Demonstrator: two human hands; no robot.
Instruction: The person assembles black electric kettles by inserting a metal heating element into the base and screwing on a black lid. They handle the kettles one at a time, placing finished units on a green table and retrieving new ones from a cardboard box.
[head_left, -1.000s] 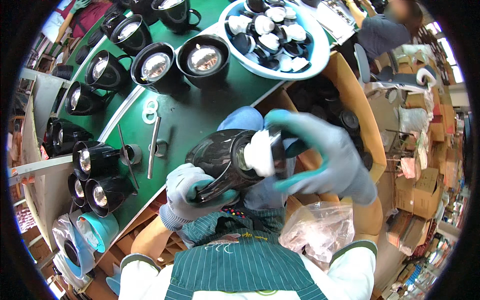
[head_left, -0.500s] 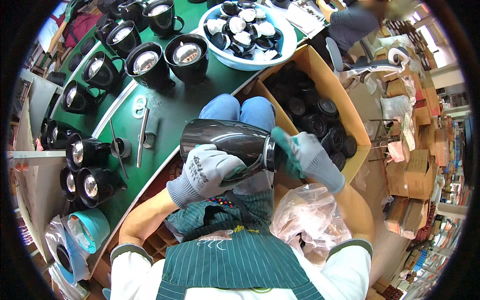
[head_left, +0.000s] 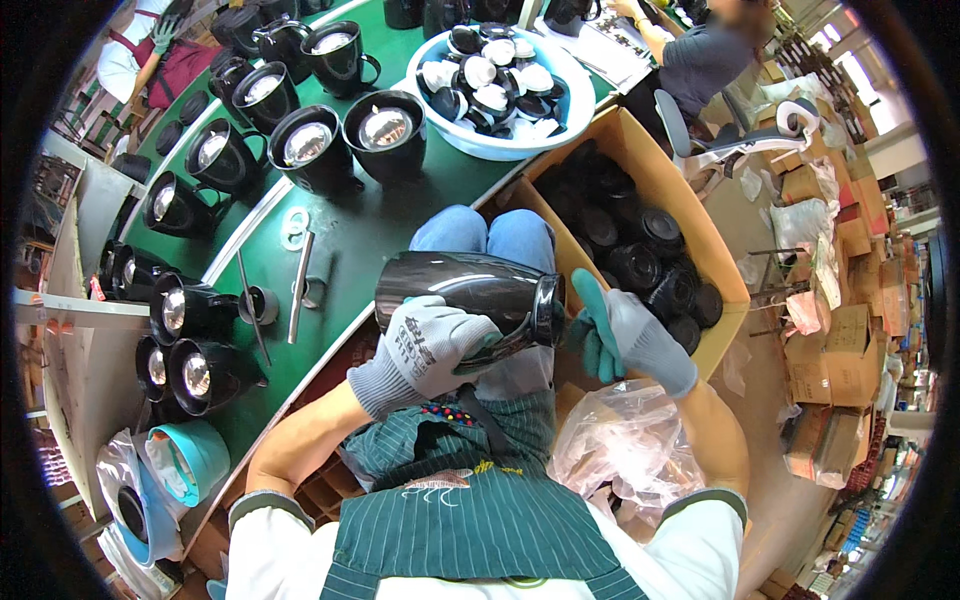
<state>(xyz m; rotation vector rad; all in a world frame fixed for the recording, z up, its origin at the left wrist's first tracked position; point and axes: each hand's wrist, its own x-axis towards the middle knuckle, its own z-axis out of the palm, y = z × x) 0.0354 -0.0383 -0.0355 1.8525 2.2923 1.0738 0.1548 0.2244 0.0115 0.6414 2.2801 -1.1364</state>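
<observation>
A glossy black jug (head_left: 455, 283) lies on its side above my knees, its narrower ringed end pointing right. My left hand (head_left: 425, 350), in a grey and green work glove, is closed round the jug's near side; some of its fingers are hidden. Just right of the ringed end is my right hand (head_left: 625, 335), gloved alike. Its fingers are apart, with a small gap to the jug and nothing seen in them.
Several black jugs (head_left: 385, 140) with silvery domes stand on the green table (head_left: 350, 235), beside a metal rod (head_left: 301, 287). A blue basin (head_left: 480, 145) holds black and white parts. A cardboard box (head_left: 720, 310) of black round caps stands right; a plastic bag (head_left: 620, 440) lies below.
My right hand has come away from the jug's ringed end, where it was blurred by motion, and its fingers are now spread. My left hand keeps its grip. The whole view has shifted slightly.
</observation>
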